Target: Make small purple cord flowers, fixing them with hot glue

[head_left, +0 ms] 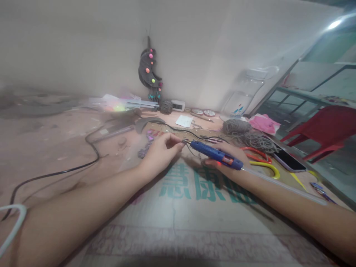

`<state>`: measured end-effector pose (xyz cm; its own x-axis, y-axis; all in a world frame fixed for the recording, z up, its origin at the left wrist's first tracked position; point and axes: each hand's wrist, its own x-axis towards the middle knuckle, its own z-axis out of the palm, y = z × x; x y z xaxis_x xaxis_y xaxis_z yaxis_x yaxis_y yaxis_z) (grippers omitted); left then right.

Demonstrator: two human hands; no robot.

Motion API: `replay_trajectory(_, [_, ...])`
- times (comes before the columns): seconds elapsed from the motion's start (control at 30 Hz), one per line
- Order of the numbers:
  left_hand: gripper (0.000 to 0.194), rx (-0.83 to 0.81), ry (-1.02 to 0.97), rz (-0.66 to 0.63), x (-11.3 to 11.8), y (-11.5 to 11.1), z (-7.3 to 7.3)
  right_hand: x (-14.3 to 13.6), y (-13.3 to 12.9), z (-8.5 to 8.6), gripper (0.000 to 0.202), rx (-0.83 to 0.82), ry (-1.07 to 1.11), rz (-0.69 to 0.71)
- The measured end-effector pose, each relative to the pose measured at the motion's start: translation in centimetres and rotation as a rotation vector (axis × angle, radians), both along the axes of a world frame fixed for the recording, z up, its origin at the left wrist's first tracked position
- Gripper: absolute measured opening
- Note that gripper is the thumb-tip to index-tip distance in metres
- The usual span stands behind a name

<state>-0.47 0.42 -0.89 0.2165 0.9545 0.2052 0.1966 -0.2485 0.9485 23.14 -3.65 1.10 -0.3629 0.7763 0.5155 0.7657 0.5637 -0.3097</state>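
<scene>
My right hand [222, 154] is wrapped round a blue hot glue gun [207, 149], with a clear glue stick [286, 184] sticking out of its back end over my forearm. A small red light glows at its handle. The gun's nozzle points left and meets the fingertips of my left hand [162, 150]. There, thumb and forefinger pinch a small dark piece [184, 142] whose kind I cannot make out; a thin grey strand hangs near it. Small purple ornaments [150, 135] lie just left of my left hand.
Grey yarn [236, 127], orange-and-yellow-handled scissors [264, 167] and a phone [287, 155] lie to the right. A clear jug [246, 94] stands behind. A dark moon-shaped hanging [148, 68] with coloured balls is at the wall. A black cord [63, 171] crosses the left side. Glue sticks [133, 102] lie at the back.
</scene>
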Motion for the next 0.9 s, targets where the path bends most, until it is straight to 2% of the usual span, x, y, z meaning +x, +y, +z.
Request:
replay_trajectory(0.13, [0.017,0.009,-0.012,0.001,-0.03,0.06,-0.09,-0.01,-0.11,0.25,0.023,-0.003,-0.029,0.030])
replay_trajectory(0.37, [0.017,0.000,-0.005,0.000,0.02,-0.01,0.02,-0.05,0.08,0.00,0.020,0.029,-0.002,-0.021])
replay_trajectory(0.9, [0.016,0.010,-0.010,-0.011,0.04,-0.19,0.19,0.37,0.37,-0.25,0.024,0.020,-0.054,-0.011])
